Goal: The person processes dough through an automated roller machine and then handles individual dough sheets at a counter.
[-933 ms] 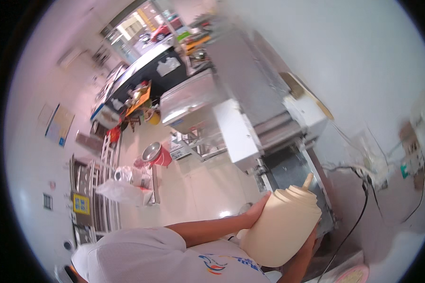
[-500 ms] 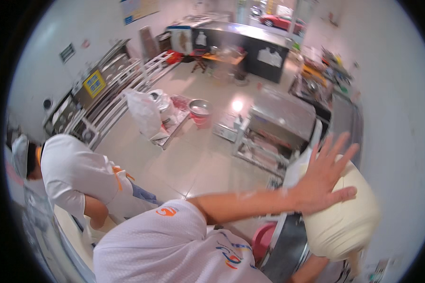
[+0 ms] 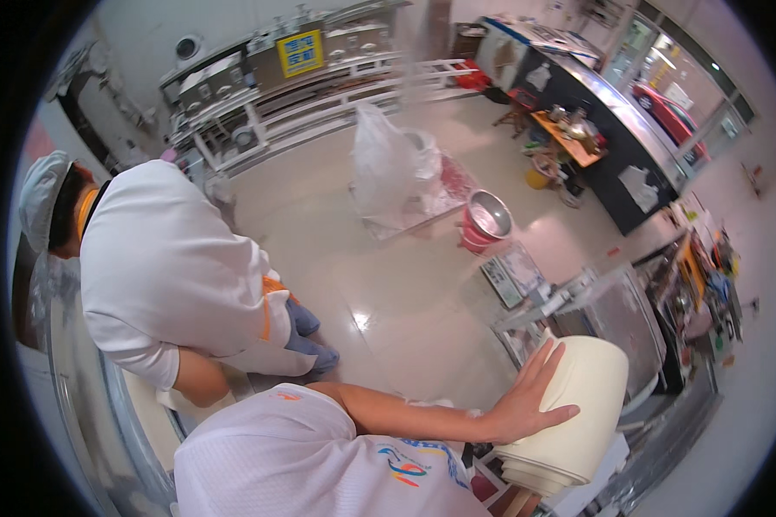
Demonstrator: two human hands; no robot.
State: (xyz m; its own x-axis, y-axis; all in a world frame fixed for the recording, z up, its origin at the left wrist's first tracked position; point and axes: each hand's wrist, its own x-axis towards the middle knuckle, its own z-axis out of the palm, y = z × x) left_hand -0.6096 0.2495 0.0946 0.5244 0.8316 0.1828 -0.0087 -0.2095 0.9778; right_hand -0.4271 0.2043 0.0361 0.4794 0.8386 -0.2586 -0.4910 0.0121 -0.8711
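Observation:
A thick cream-coloured roll of dough sheet (image 3: 582, 405) stands tilted at the lower right, its layered edges showing at the lower end. From that end a wooden stick (image 3: 519, 501) sticks out. My left hand (image 3: 530, 405) lies against the roll's left side, its fingers stretched out and the thumb reaching across the surface. My left arm crosses in front of my white shirt from the left. My right hand does not show; the roll and the picture's lower edge cut off that area.
Close on my left a person in a white shirt and cap (image 3: 164, 267) bends over a work surface. A metal machine (image 3: 612, 319) stands beyond the roll. On the tiled floor are a scale (image 3: 510, 274), a red bucket with a metal bowl (image 3: 487, 215) and a white plastic sack (image 3: 384, 164).
The view has swung to the right and the person at left appears nearer. The roll has tipped and shifted left and down with my left hand still on it. My right forearm has left view.

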